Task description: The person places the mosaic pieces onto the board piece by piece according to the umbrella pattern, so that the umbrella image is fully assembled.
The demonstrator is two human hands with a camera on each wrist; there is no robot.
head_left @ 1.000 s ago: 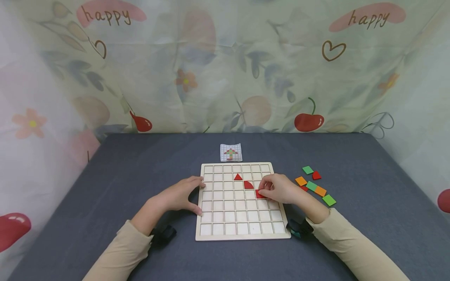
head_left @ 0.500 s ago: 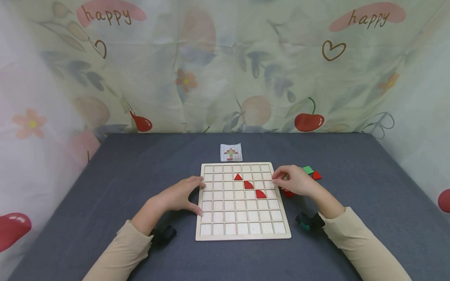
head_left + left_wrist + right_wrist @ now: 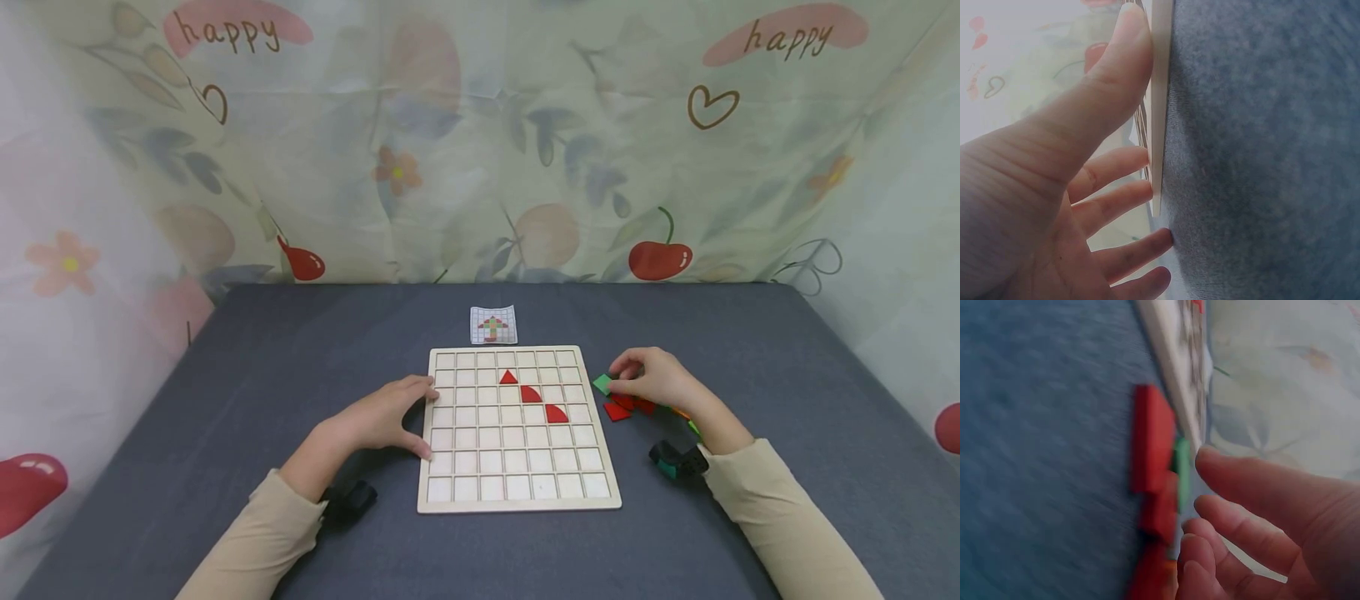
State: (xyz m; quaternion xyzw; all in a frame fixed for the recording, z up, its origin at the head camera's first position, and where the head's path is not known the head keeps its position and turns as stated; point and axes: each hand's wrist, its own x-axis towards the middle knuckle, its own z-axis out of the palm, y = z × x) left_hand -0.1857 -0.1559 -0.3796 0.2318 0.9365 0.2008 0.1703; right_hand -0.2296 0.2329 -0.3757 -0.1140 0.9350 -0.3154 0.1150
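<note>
A pale wooden grid board (image 3: 517,506) lies on the dark cloth in the head view. In its cells are a red triangle (image 3: 507,377) and two red quarter-circle pieces, one upper (image 3: 530,394) and one lower (image 3: 556,413). My left hand (image 3: 382,417) rests along the board's left edge, thumb and fingers spread. Right of the board, my right hand (image 3: 654,381) hovers over loose pieces, among them a green tile (image 3: 602,384) and a red piece (image 3: 617,412). In the right wrist view its thumb and fingers are apart with nothing between them. The hand hides some pieces.
A small card (image 3: 493,325) printed with a coloured grid pattern lies just behind the board. Dark blue cloth (image 3: 337,333) covers the table. A patterned curtain (image 3: 480,167) hangs behind it.
My right hand has left the lower red quarter-circle on the board and moved right, over the loose pieces. My left hand stays at the board's edge.
</note>
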